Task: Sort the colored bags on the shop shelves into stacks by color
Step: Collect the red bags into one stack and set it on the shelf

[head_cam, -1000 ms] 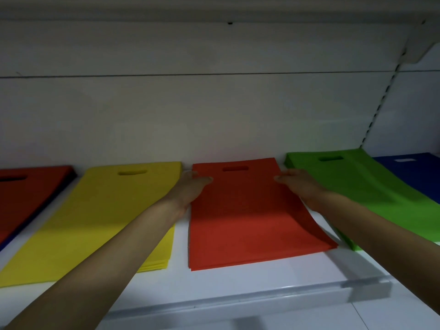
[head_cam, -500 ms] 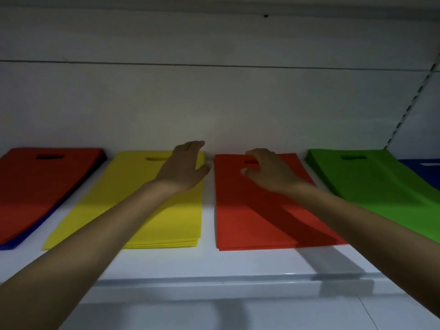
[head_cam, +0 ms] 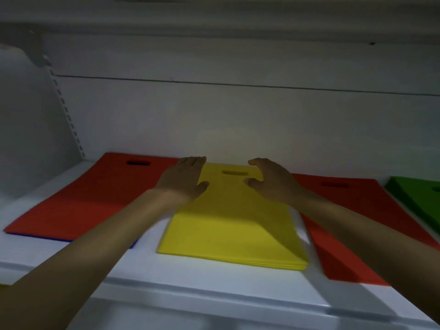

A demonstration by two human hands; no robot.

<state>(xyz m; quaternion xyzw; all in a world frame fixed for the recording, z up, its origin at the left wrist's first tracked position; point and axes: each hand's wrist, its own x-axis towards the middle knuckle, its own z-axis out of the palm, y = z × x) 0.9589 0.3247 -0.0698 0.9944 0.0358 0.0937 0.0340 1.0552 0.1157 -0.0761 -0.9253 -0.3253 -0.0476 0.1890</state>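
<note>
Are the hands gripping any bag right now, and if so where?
Nothing is held. The left hand and right hand are both open at the far end of the yellow stack, one at each side, with no grip on it.

We are seeing white shelf (head_cam: 214, 279) carrying four flat bag stacks in row. Red stack (head_cam: 95, 198) is lying at 9 o'clock, blue edge (head_cam: 59, 239) peeking from beneath. Yellow stack (head_cam: 233, 229) is sitting at centre. Second red stack (head_cam: 352, 222) is lying at 3 o'clock, just beside yellow. Green stack (head_cam: 419, 198) is showing at far 3 o'clock, cut by frame.
</note>
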